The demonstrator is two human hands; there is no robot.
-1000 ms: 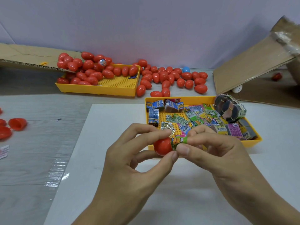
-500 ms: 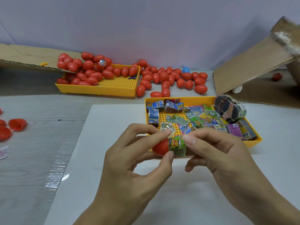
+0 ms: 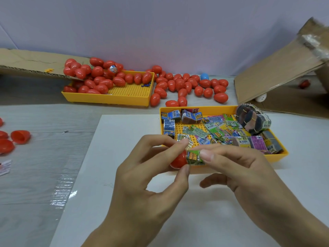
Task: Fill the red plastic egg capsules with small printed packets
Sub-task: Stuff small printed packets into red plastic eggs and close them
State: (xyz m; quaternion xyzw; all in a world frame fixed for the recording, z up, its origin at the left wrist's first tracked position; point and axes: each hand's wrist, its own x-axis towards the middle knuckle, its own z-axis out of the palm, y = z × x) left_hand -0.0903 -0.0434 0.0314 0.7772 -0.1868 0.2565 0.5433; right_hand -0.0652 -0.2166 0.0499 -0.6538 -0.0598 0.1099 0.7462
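Note:
My left hand (image 3: pixel 142 179) pinches a red egg capsule half (image 3: pixel 179 160) between thumb and fingers over the white board. A folded green printed packet (image 3: pixel 195 157) sticks out of the capsule's mouth, and my right hand (image 3: pixel 249 173) pinches it, forefinger on top. Just behind my hands stands a yellow tray (image 3: pixel 277 154) with several loose printed packets (image 3: pixel 213 131) and rubber-banded packet bundles (image 3: pixel 253 121).
A second yellow tray (image 3: pixel 114 98) at the back left holds several closed red eggs (image 3: pixel 92 77); more red eggs (image 3: pixel 188 86) and one blue egg (image 3: pixel 204 76) lie beside it. Open red capsule halves (image 3: pixel 19 137) sit at the left edge. A cardboard flap (image 3: pixel 277 68) leans at the right.
My right hand turned the packet and pressed it further into the capsule half; its thumb dropped away below while the forefinger stays on top. The left hand kept still.

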